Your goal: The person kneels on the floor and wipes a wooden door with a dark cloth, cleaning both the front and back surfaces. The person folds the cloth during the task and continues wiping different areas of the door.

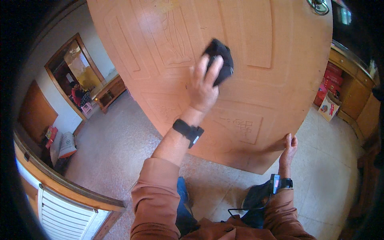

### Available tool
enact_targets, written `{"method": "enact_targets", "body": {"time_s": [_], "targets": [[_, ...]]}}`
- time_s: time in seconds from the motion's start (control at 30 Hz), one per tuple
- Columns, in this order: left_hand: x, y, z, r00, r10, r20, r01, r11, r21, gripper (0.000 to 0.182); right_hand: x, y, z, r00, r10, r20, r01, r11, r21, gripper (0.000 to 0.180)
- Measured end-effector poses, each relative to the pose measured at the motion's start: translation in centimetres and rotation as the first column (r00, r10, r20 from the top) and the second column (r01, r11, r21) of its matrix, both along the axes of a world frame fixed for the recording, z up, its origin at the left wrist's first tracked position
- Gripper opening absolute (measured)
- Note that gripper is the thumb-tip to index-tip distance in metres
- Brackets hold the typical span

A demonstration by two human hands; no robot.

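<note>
In front of me stands a wooden door with carved panels. My left hand holds a dark, bunched cloth against the middle of the door's face, slightly blurred. Lower down on the right, my right hand grips the door's edge, with the fingertips at its front side; the rest of that grip is partly hidden. A black strap with a small device circles each of my wrists. The door's metal lock shows at the upper right, cut off by the frame.
A wooden cabinet and a printed carton stand at the right. Left, beyond the door, are a low wooden table, stuffed sacks and a seated person past a doorway. A white louvred panel lies lower left.
</note>
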State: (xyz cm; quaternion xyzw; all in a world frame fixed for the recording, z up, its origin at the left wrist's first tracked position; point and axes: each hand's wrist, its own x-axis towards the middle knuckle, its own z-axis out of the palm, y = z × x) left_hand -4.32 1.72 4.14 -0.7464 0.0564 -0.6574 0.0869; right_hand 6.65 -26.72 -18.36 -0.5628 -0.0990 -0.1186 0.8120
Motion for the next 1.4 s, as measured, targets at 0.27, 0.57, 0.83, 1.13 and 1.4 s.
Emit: {"method": "enact_targets", "body": {"time_s": [0.27, 0.57, 0.83, 1.13, 1.4], "targets": [[0.4, 2.5, 13.8, 0.957, -0.006, 0.291, 0.004, 1.0, 0.009, 0.052, -0.4, 0.0, 0.5, 1.0, -0.007, -0.019, 0.006, 0.999, -0.038, 0.029], [0.7, 2.7, 12.2, 0.938, 0.029, 0.346, -0.035, 0.999, 0.013, 0.048, 0.0, 0.1, 0.1, 1.0, -0.007, -0.028, 0.005, 0.997, -0.076, 0.033], [0.4, 2.8, 1.4, 0.98, 0.123, 0.154, -0.103, 0.986, -0.132, 0.065, -0.1, 0.2, 0.4, 1.0, 0.005, -0.017, -0.005, 1.0, -0.011, 0.037], [-0.4, 4.3, -3.9, 0.992, 0.083, 0.09, -0.077, 0.995, -0.064, 0.065, 0.4, -0.2, -0.3, 0.999, -0.004, -0.032, 0.002, 0.998, -0.068, 0.038], [-0.6, 5.9, -4.5, 0.995, -0.038, 0.096, 0.047, 0.995, -0.088, 0.063, 1.3, -0.9, -1.5, 0.998, 0.037, -0.049, -0.042, 0.994, -0.099, 0.033]]}}
